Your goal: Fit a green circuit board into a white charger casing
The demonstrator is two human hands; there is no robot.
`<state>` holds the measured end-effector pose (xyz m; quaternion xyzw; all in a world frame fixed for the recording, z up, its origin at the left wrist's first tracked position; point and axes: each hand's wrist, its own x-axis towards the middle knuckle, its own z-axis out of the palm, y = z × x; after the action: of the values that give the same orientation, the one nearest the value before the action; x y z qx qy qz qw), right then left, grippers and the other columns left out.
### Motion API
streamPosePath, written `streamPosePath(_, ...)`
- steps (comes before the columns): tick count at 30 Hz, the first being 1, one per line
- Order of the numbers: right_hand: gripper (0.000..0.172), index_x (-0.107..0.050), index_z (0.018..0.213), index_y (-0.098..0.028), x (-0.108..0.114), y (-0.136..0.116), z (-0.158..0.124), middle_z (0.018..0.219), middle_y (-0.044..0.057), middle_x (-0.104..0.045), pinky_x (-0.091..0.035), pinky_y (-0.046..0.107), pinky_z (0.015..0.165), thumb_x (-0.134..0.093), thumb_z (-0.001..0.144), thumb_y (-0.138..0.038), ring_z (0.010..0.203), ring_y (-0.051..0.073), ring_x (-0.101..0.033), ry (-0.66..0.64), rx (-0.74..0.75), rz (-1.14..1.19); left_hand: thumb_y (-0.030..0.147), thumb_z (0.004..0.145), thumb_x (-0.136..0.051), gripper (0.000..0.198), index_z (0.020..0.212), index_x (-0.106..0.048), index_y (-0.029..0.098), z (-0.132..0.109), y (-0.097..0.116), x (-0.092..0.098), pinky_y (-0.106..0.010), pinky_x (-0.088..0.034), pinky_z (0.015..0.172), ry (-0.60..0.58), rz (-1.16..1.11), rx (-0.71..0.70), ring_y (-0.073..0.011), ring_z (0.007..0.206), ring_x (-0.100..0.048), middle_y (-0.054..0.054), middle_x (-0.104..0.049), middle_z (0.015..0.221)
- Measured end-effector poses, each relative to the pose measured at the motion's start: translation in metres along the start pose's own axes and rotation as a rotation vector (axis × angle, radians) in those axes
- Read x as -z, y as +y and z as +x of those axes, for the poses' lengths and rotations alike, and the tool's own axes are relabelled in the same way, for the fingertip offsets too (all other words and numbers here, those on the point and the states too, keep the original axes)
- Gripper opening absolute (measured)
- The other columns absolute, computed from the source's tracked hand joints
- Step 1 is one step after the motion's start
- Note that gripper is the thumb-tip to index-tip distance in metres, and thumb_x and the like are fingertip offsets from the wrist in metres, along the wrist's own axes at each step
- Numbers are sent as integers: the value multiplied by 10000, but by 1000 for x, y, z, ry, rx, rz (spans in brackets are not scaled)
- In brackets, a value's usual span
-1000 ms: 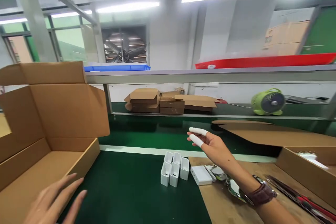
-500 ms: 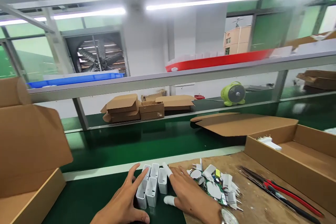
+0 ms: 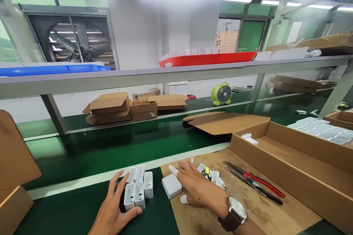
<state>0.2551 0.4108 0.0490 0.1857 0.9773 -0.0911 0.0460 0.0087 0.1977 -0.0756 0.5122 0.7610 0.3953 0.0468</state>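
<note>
White plastic charger shells [image 3: 137,187] stand upright in a tight cluster on the green table [image 3: 82,154], their open ends up. The left hand [image 3: 114,209] cups the cluster's near side, fingers spread and thumb pressed at its base, likely to keep the pieces together. The right hand [image 3: 197,189], wearing a wristwatch [image 3: 234,213] and white finger cots, lies flat and open on a brown board [image 3: 248,205], fingertips touching a single white block [image 3: 171,186] just beside the cluster. Small loose parts [image 3: 211,174] crowd behind that hand; red-handled pliers [image 3: 255,183] lie further right, before a long cardboard tray [image 3: 303,165].
</note>
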Motion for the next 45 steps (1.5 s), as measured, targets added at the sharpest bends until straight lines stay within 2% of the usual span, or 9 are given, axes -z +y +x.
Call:
streamPosePath(5,702,-670,1355,-93,7,-3,11,1401,236,-675,-254,671,1258,-641,666,39,1476,444,-480,-26,66,-54,390,854,-808,893,1622,-352,404,-1,-2,-3,-458,-680,898,38,57,-77,-399,1412,-556,-81,-289,1716)
streamPosePath(8,512,-724,1154,-103,19,-15,11,1245,201,-713,-415,543,1168,-673,658,10,1274,393,-629,2,122,-33,391,882,-816,860,1614,-365,368,-2,-2,1,-538,-646,1004,164,100,-210,-410,1426,-538,-125,-326,1680)
streamPosePath(11,535,-685,1185,-131,27,-30,0,1199,155,-698,-525,399,984,-686,657,-44,1160,336,-658,40,164,26,489,936,-783,795,1600,-382,313,-5,8,6,-599,-608,1059,293,144,-415,-426,1410,-557,-185,-417,1598)
streamPosePath(15,550,-633,1239,-187,21,-53,-18,1210,110,-692,-530,358,897,-748,702,-197,1070,298,-668,48,189,121,518,926,-806,924,1649,-275,294,-15,35,0,-544,-603,1095,172,100,-626,-396,1412,-590,-210,-520,1554)
streamPosePath(20,527,-622,1162,-182,9,-74,-27,1046,62,-690,-515,337,776,-820,695,-323,894,259,-659,26,135,221,293,788,-951,1272,1694,-59,339,-29,55,-23,-561,-532,1175,-148,-87,-497,-384,1485,-530,-178,-493,1640)
streamPosePath(25,829,-580,1383,-214,5,-72,-34,1095,44,-693,-514,359,878,-916,639,-356,987,273,-668,-46,35,385,265,828,-819,1073,1689,-178,259,-36,61,-26,-541,-452,1244,-295,-307,-261,-357,1483,-531,-161,-500,1639)
streamPosePath(34,1007,-571,1493,-219,-30,-56,-29,1106,74,-765,-581,376,906,-981,604,-456,1002,288,-717,-66,23,703,254,841,-684,1013,1696,-141,278,-35,64,-25,-473,-552,1086,-306,-442,-222,-286,1233,-667,-109,-616,1476)
streamPosePath(40,803,-595,1467,-187,-1,-41,-11,1249,130,-712,-566,411,974,-720,846,-681,1040,256,-699,58,83,902,255,860,-763,1009,1697,-200,289,-37,59,-31,-383,-625,923,-292,-353,-189,-248,1050,-703,-94,-659,1398)
streamPosePath(45,1172,-505,1556,-239,4,-49,-9,964,6,-708,-545,319,752,-1005,519,-462,806,214,-656,-127,122,607,506,861,-882,1140,1704,-139,311,-27,48,-23,-535,-551,1129,-67,-118,-520,-390,1375,-595,-179,-542,1555)
